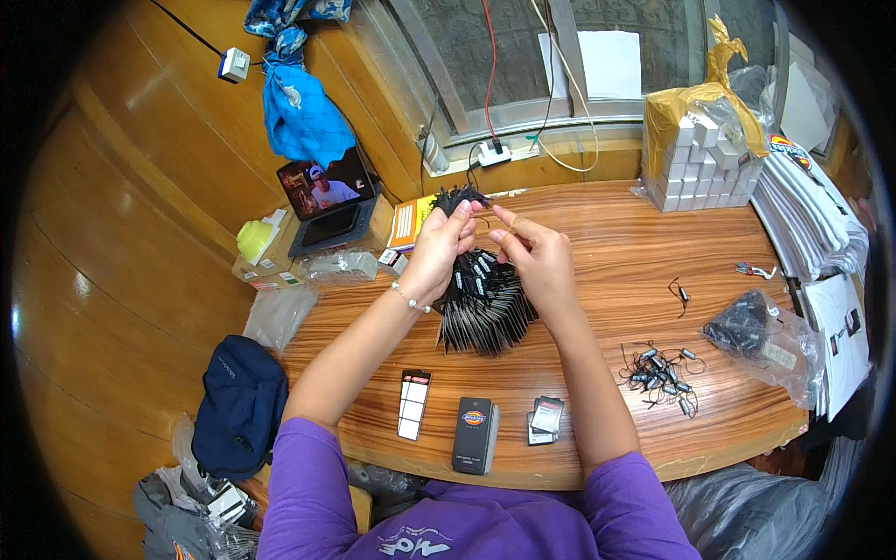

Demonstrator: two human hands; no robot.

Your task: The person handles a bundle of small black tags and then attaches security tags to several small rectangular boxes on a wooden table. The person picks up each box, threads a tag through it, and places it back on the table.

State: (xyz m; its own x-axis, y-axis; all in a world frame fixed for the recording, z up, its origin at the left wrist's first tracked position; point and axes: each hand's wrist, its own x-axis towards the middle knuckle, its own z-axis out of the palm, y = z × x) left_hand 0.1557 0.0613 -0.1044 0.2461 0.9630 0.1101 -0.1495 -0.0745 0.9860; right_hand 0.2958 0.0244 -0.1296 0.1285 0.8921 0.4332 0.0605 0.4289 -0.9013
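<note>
A thick bundle of black hang tags (485,313) hangs fanned out over the middle of the table. My left hand (442,245) is closed round the gathered black strings at its top. Close beside it, my right hand (537,259) is pinched near the strings; a thin yellowish strand shows at its fingertips, too fine to name. Nearer me lie a tag with white panels (413,404), a stack of dark grey tags (475,436) and a small pile of white-and-grey cards (544,420). Loose black tag strings (661,375) lie heaped at the right.
White small boxes (700,173) are stacked at the back right, beside folded white garments (803,205). A plastic bag with a black item (761,336) lies at the right edge, near small red-handled snips (754,271). At back left stands a tablet (325,191); a navy bag (238,406) sits left.
</note>
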